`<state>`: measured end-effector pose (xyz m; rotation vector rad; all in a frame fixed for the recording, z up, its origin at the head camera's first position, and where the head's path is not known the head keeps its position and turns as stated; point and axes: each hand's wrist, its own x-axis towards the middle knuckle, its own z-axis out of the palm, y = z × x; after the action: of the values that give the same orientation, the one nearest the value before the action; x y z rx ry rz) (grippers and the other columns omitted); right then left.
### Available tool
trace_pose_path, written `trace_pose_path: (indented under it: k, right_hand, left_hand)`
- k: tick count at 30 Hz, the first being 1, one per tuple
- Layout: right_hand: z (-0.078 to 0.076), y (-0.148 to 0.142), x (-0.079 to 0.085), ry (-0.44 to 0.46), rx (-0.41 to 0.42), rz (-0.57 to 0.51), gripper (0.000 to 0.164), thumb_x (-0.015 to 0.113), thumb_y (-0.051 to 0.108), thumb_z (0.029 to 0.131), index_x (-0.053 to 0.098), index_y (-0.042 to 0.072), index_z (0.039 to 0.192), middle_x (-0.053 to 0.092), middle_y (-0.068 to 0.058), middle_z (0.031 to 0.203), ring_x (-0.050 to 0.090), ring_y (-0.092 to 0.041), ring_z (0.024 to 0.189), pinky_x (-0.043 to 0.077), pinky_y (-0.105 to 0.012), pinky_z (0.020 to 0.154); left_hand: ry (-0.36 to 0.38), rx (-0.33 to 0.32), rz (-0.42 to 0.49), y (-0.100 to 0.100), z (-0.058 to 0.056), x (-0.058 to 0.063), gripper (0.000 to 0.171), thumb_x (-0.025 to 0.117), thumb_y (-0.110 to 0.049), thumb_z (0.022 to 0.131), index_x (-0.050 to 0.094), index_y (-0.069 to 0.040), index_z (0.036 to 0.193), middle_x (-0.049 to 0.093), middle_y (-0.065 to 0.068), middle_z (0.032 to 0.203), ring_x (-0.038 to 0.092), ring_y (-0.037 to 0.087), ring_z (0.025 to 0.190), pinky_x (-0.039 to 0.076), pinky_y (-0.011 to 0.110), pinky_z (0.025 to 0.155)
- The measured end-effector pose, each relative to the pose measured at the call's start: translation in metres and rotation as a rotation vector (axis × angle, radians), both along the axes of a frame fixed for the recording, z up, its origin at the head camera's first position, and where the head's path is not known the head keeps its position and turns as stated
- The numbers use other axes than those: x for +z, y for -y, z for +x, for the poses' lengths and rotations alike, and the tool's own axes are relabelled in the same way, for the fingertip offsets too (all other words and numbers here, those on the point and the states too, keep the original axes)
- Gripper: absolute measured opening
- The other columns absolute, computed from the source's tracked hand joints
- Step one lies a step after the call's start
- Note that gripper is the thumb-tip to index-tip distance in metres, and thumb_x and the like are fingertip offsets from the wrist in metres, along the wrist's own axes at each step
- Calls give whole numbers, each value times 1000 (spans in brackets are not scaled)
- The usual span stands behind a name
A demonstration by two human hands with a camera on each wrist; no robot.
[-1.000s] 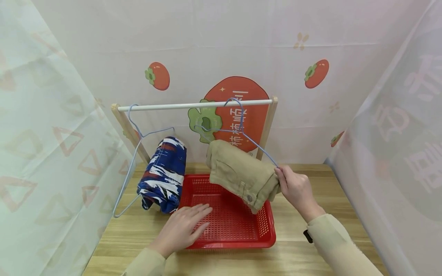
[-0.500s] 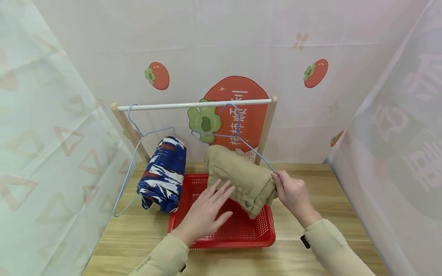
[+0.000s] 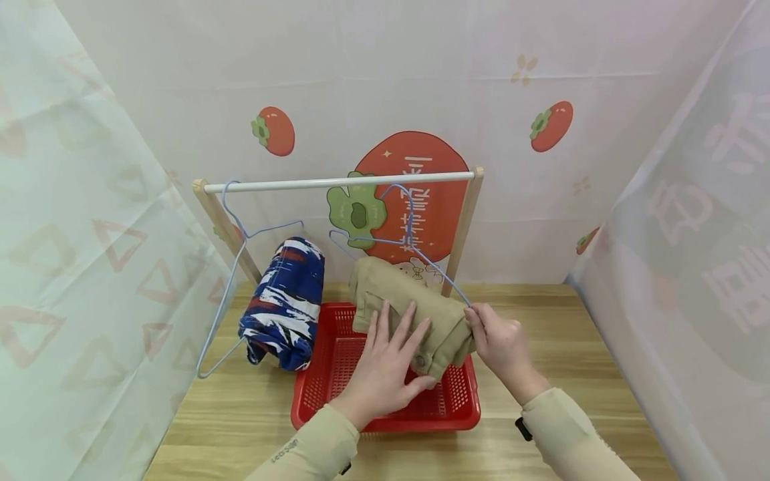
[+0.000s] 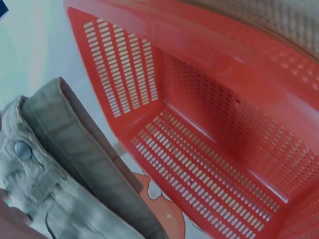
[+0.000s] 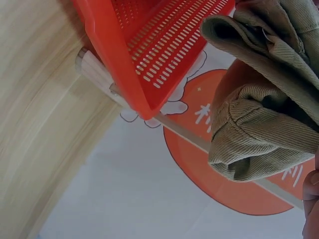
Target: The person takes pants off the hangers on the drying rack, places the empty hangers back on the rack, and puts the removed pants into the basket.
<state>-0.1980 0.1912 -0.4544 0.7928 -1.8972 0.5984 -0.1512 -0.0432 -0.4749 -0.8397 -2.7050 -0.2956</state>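
Folded khaki trousers [image 3: 391,287] hang over a blue wire hanger [image 3: 436,264] above the red basket. The trousers' metal button and waistband [image 4: 89,159] show in the left wrist view. My right hand [image 3: 505,344] pinches the hanger's right end, close beside the cloth. Across the front of the trousers lies my left hand [image 3: 385,374], fingers spread and straight, thumb near the waistband's lower edge. Whether it presses the cloth or only touches it, I cannot tell. The hanger's hook appears just below the rack's white rod [image 3: 337,182].
A second blue hanger [image 3: 219,314] hangs at the rod's left end with a folded blue, white and red garment [image 3: 285,300]. The red perforated basket [image 3: 303,401] stands on the wooden table [image 3: 553,354]. The rack's wooden posts [image 3: 463,234] rise behind; printed sheets [image 3: 601,167] enclose the table.
My left hand has moved up and right from over the basket onto the trousers, its fingers spreading. My right hand, hanger and trousers have shifted slightly left and down, the hook dropping below the rod.
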Motion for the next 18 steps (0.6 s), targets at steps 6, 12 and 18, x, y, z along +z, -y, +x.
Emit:
trace_pose_path:
  k: [6,12,18]
  right_hand:
    - [5,7,-2,22,1,-19,38,45,27,111,62,-1,90,59,-2,62,42,-8,39,35,-22,34]
    - [11,14,-6,48,0,-68,39,45,26,111,63,-3,91,60,-3,64,46,-9,40,37,-21,35]
    - [16,22,-7,79,-3,-115,41,45,28,110,63,-2,91,61,-4,65,47,-9,40,37,-18,36]
  left_hand:
    - [1,73,-16,-19,1,-3,109,57,-76,88,10,-16,166,-2,15,172,-4,48,155,9,68,122]
    - [-101,146,46,-42,2,-9,122,67,-78,79,13,-9,164,7,21,170,6,55,152,20,68,120]
    - [-237,199,112,-53,-2,-16,130,73,-80,71,17,-6,163,13,24,168,13,58,150,25,70,116]
